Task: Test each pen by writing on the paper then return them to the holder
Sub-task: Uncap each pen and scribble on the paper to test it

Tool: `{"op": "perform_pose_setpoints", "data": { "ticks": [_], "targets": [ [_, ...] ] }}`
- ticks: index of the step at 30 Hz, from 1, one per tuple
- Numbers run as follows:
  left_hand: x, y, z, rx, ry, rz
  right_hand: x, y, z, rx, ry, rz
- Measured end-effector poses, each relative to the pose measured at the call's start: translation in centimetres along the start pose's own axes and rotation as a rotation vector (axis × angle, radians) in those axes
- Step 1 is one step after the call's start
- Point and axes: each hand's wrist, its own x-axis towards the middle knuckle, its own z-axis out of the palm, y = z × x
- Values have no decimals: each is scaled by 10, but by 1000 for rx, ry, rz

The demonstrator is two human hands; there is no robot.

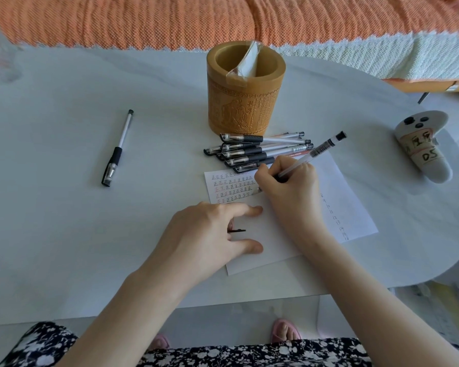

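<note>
Right hand: grip clamped on one pen, thumb and fingers pinching it low on the barrel. The pen's long axis runs from lower left to upper right. Its tip points down and to the left onto the paper, and its black rear end points up, right and away from us. The tip meets the sheet just right of several rows of small written marks.

The paper lies flat on the worktop, turned slightly askew, with a column of handwritten numbers down its right side.

Left hand: forefinger and thumb lie straight and press on the sheet's left part. The other fingers are curled under, and a small dark piece shows beneath them. We cannot tell whether this grip holds it.

Pile of capped pens: lies on the worktop between the paper's far edge and the holder. Long axes run roughly left to right, caps to the left. The nearest ones overlap the sheet's top edge.

The holder is a carved, tan cylinder standing upright, with only a clear plastic wrapper inside it.

One more capped pen lies well apart to the left. Its axis runs near to far, cap towards us.

A white controller with taped labels rests at the right. An orange cover lies beyond the worktop.
</note>
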Motion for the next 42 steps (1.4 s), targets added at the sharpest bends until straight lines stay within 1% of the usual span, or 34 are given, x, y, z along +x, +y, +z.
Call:
{"op": "perform_pose_setpoints", "data": {
  "ticks": [9,14,16,17,20,22,24,27,34,36,39,42],
  "targets": [
    [-2,1,0,-2,26,16,2,2,-1,9,13,-16],
    [-3,1,-1,-6,34,23,4,2,-3,34,-4,7],
    [-3,0,-1,-63,31,34,6,-3,-7,137,0,63],
    [-3,-1,-1,-123,38,40,7,-5,-11,238,-13,100],
    [-4,1,-4,-357,62,69,11,-14,-27,609,-163,228],
    [-5,4,-8,-486,30,82,12,-18,-36,724,-255,302],
    [-6,6,-9,-541,-12,90,8,-22,-39,712,-325,297],
    [-6,7,-7,-547,-39,105,0,-29,-37,582,-392,258],
    [-6,11,-6,-565,-31,121,-5,-30,-35,402,-401,134],
    [-7,12,-7,-564,-25,126,-4,-29,-35,385,-419,120],
    [-7,12,-7,-579,-10,123,-5,-27,-34,372,-493,110],
    [-6,10,-8,-673,-50,127,-6,-30,-37,416,-587,110]
  ]
}}
